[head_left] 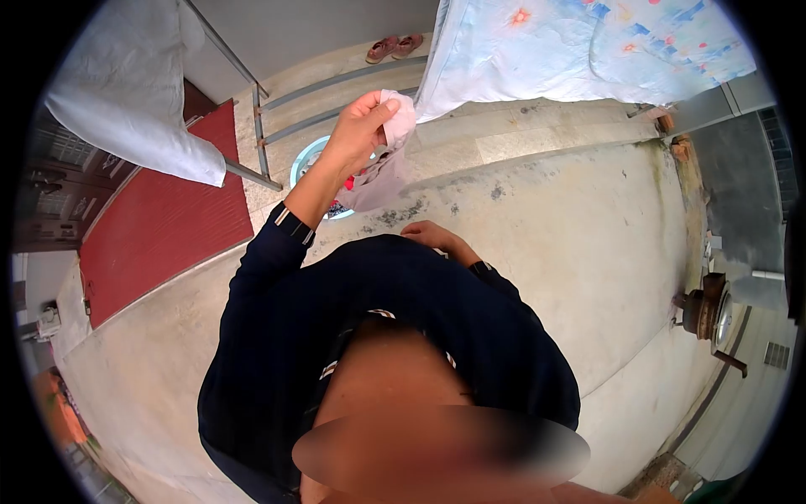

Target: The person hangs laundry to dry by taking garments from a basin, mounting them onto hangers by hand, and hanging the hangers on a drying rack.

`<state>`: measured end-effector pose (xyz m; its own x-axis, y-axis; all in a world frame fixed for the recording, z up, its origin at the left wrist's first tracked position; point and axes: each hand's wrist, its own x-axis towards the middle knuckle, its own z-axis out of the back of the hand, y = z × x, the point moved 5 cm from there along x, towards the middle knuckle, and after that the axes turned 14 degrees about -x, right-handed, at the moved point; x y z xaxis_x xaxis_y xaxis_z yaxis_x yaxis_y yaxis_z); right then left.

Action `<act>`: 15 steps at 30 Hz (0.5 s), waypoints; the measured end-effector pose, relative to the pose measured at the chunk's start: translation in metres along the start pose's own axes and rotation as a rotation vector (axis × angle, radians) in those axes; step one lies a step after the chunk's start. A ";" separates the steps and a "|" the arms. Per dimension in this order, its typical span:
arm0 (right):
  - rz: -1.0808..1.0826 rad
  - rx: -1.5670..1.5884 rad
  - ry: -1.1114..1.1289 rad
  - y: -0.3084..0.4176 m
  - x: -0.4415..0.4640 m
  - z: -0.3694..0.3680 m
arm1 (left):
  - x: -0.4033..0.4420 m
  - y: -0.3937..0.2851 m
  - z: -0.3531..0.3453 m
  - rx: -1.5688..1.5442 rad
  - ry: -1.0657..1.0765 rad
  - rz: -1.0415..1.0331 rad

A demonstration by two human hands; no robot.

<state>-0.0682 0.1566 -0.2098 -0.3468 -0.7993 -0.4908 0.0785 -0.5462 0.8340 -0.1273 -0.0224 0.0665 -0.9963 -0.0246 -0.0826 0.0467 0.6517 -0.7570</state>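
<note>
My left hand point(361, 126) is raised in front of me, thumb and fingers pinched on a pale pink cloth garment point(400, 126). Its lower part hangs loosely beneath the hand, and its exact kind does not show. Behind the cloth, a light blue basin point(297, 170) stands on the floor with red, dark and pale fabric inside, partly hidden by my forearm. Close to my waist is my right hand point(430, 234), lowered and bent inward; its fingertips are hidden by my dark top, so its grip does not show.
A blue-and-white floral sheet point(579, 50) hangs at the upper right. At the upper left a white cloth point(138, 109) hangs near a metal rack point(259, 118). Red shoes point(395, 48) sit beyond it. A red mat or ramp point(172, 218) lies left; a stove point(705, 307) stands right.
</note>
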 end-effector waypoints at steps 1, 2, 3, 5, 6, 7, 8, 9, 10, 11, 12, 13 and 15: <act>0.055 -0.003 0.003 0.011 0.012 -0.005 | -0.003 -0.008 0.004 -0.022 -0.003 -0.022; 0.111 -0.005 0.008 0.022 0.022 -0.010 | -0.006 -0.016 0.008 -0.043 -0.007 -0.043; 0.164 -0.005 0.013 0.032 0.032 -0.016 | -0.011 -0.023 0.013 -0.069 -0.001 -0.072; 0.191 0.153 0.061 0.036 0.060 -0.031 | -0.019 -0.038 0.021 -0.122 0.018 -0.131; 0.204 0.233 0.086 0.038 0.071 -0.036 | -0.023 -0.045 0.025 -0.126 -0.001 -0.163; 0.179 0.249 0.041 0.057 0.067 -0.034 | -0.028 -0.051 0.029 -0.133 -0.022 -0.195; 0.153 0.264 -0.002 0.077 0.061 -0.031 | -0.033 -0.056 0.033 -0.140 -0.045 -0.228; 0.130 0.278 -0.045 0.092 0.059 -0.030 | -0.038 -0.062 0.036 -0.149 -0.073 -0.252; 0.219 0.313 -0.146 0.094 0.069 -0.029 | -0.042 -0.066 0.039 -0.155 -0.078 -0.266; 0.308 0.348 -0.244 0.091 0.084 -0.028 | -0.046 -0.069 0.041 -0.160 -0.084 -0.281; 0.397 0.384 -0.342 0.094 0.090 -0.023 | -0.050 -0.072 0.043 -0.166 -0.090 -0.296; 0.336 0.357 -0.314 0.088 0.097 -0.018 | -0.052 -0.074 0.046 -0.174 -0.100 -0.309; 0.214 0.302 -0.265 0.075 0.103 0.000 | -0.055 -0.078 0.050 -0.187 -0.115 -0.330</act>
<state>-0.0985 0.0335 -0.1982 -0.5829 -0.7728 -0.2512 -0.0883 -0.2470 0.9650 -0.0724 -0.1101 0.0977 -0.9405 -0.3335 0.0654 -0.2993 0.7214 -0.6246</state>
